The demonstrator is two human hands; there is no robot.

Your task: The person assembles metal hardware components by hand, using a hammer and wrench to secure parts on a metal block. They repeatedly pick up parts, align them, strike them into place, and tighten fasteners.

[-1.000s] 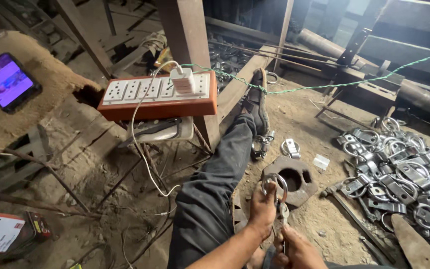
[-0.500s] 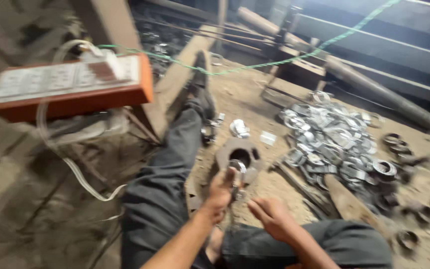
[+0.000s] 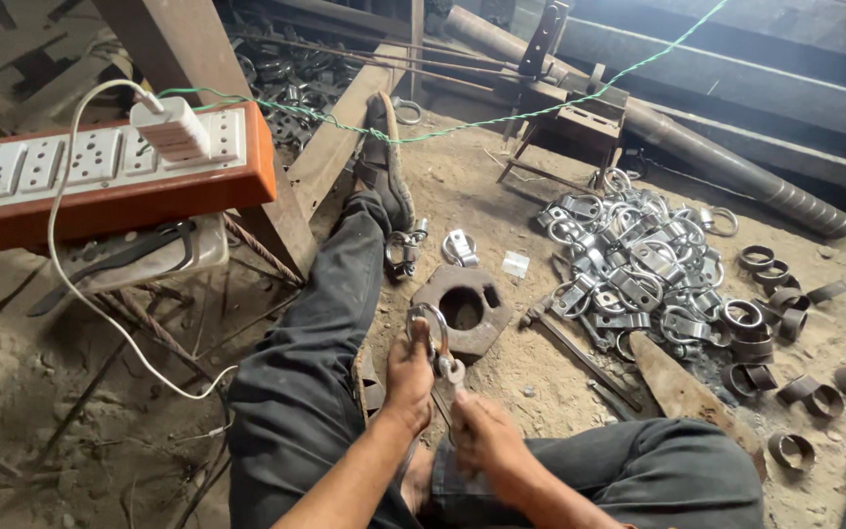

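I sit on a dirt floor with my left leg stretched out. My left hand grips a round metal ring clamp and holds it upright over a thick rusty metal block with a hole. My right hand is closed low beside it, around what looks like a thin tool handle; the tool's working end is hidden between the hands.
A large pile of metal ring clamps lies to the right, with loose rings beyond it. An orange-and-white power strip with a charger sits at the left on a wooden post. A green cord crosses overhead. Pipes lie at the back.
The view has swung right and down, then steadied closer on the hands. My left hand keeps the ring clamp over the block; my right hand has drawn in beside it.
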